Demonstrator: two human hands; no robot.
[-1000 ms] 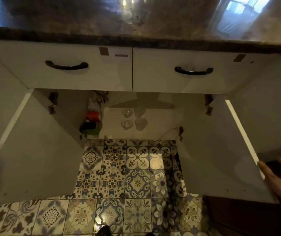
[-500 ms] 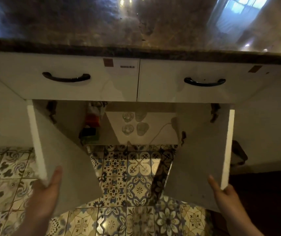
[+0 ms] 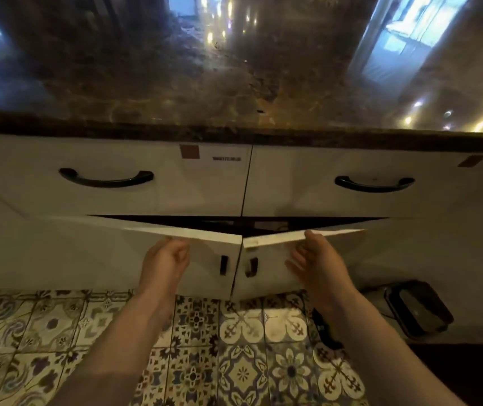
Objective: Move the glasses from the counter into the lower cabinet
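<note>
The two cabinet doors [image 3: 228, 259] are almost shut, each pushed inward by one hand, the left hand [image 3: 165, 256] with curled fingers, the right hand [image 3: 313, 259] with spread fingers, and the glasses are hidden behind them.

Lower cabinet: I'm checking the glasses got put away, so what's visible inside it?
Only a dark strip shows above the two nearly shut doors, which each hand pushes. No glasses can be seen; the doors cover the inside.
</note>
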